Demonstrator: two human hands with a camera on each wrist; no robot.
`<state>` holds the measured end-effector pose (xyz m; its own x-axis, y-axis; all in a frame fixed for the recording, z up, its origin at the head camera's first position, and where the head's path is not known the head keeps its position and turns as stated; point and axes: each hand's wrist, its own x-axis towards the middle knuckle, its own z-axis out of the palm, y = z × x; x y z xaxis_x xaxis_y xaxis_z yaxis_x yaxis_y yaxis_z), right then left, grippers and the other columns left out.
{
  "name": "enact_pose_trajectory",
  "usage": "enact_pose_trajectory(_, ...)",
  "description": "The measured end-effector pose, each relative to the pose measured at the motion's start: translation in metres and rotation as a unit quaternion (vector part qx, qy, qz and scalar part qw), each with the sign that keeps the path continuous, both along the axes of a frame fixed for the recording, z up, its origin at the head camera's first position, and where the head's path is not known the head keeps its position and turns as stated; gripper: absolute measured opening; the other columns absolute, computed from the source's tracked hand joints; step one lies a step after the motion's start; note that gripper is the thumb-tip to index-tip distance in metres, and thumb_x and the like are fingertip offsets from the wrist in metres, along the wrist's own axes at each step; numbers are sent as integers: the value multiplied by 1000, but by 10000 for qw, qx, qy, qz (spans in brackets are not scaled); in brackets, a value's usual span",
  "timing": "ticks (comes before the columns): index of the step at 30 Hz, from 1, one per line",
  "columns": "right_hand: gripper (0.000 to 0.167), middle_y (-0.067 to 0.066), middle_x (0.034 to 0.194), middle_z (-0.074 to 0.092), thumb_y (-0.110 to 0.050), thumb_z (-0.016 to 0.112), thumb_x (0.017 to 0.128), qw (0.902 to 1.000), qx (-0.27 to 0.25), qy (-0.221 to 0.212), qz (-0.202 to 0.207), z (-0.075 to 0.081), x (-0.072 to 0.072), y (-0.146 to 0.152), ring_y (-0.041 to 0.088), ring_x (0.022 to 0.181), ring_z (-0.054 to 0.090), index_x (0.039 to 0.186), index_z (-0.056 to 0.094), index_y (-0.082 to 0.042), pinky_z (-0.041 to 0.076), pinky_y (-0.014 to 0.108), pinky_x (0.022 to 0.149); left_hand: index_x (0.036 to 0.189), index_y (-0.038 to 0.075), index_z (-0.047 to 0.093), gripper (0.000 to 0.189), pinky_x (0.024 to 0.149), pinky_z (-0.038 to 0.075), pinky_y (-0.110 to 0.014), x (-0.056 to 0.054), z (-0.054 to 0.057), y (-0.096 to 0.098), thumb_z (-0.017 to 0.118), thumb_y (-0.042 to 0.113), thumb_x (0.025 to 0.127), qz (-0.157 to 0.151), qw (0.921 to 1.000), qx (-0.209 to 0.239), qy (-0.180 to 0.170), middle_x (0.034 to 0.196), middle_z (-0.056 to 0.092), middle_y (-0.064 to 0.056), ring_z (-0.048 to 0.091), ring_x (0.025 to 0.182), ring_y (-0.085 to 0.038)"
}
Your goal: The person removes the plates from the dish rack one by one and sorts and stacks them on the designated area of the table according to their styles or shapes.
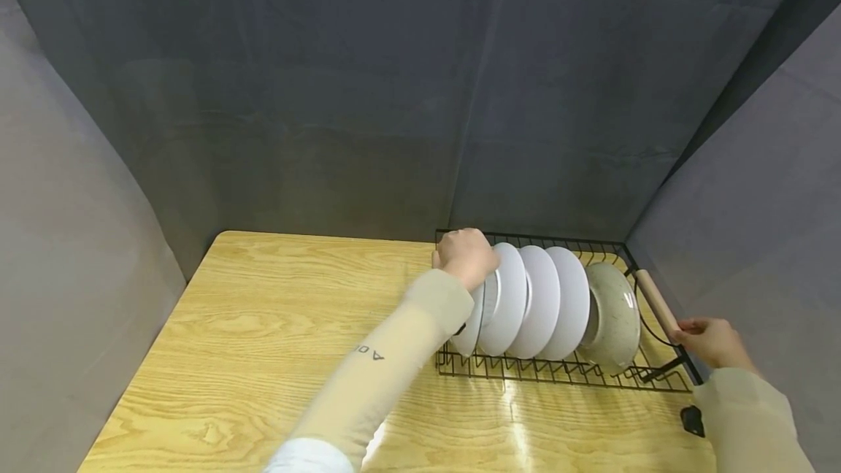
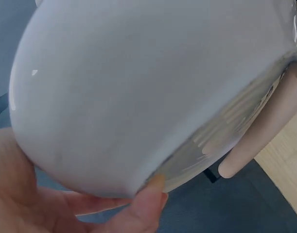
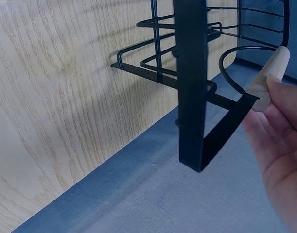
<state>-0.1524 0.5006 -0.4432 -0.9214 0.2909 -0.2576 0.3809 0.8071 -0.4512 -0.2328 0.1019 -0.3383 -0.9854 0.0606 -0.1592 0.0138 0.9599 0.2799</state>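
A black wire dish rack (image 1: 548, 373) stands at the table's right end with dishes upright in a row. My left hand (image 1: 465, 258) is at the rack's left end, over the leftmost dishes. In the left wrist view its thumb and fingers (image 2: 149, 204) pinch the edge of a white bowl (image 2: 124, 92); a glassy dish (image 2: 199, 153) shows beside that rim. My right hand (image 1: 716, 344) pinches the near end of the rack's right wooden handle (image 1: 657, 305), thumb on top in the right wrist view. The left hand's fingertips are hidden in the head view.
Several white plates (image 1: 568, 305) stand in the rack's middle, with a speckled green bowl (image 1: 614, 320) on their right. Another wooden handle (image 2: 267, 124) is at the rack's left end. A small black object (image 1: 692, 420) lies near the right forearm. Dark cloth (image 1: 328, 108) hangs behind the table (image 1: 263, 327).
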Motion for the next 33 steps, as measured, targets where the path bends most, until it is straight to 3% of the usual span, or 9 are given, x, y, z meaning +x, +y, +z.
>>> enact_pose_trajectory(6,60,38,110,50,-32,58,88,10000,-58,-39,-12,-2,-1,1,53,98,46,120,45,17,41,60,74,83,11,64,33,56,44,-31,2,4,5,44,36,90,-288,9972,-686,-41,76,57,-2,50,65,-17)
enact_pose_trajectory(11,59,37,105,52,-31,59,88,9999,-108,-8,22,-1,-2,2,52,95,47,118,46,18,42,60,73,86,10,62,34,47,41,-28,5,4,9,41,36,92,-414,9921,-1178,100,75,55,-1,50,61,-16)
enact_pose_trajectory(15,58,37,105,53,-29,58,89,9999,-133,8,19,1,-2,0,52,96,47,118,45,18,42,60,74,98,9,62,36,43,39,-27,6,4,13,40,37,93,-507,9872,-1492,237,81,56,-2,49,61,-16)
enact_pose_trajectory(21,59,37,105,52,-32,58,88,9998,-52,78,159,3,0,-2,52,95,47,117,46,19,43,58,73,124,3,51,47,43,37,-27,8,12,20,34,35,95,-394,9791,-1899,608,96,59,-8,50,65,-18)
enact_pose_trajectory(25,59,38,108,50,-32,58,88,9999,-63,56,100,3,0,-2,53,96,46,118,46,18,42,60,74,128,2,48,50,43,37,-28,7,22,18,34,36,94,-329,9796,-1818,787,94,59,-8,50,66,-19)
enact_pose_trajectory(33,56,38,106,51,-29,58,89,10000,7,58,21,2,1,-1,53,95,47,117,46,18,42,60,73,118,0,52,47,48,38,-27,-1,40,-6,43,37,90,-342,9889,-1011,1032,89,59,-8,52,71,-18)
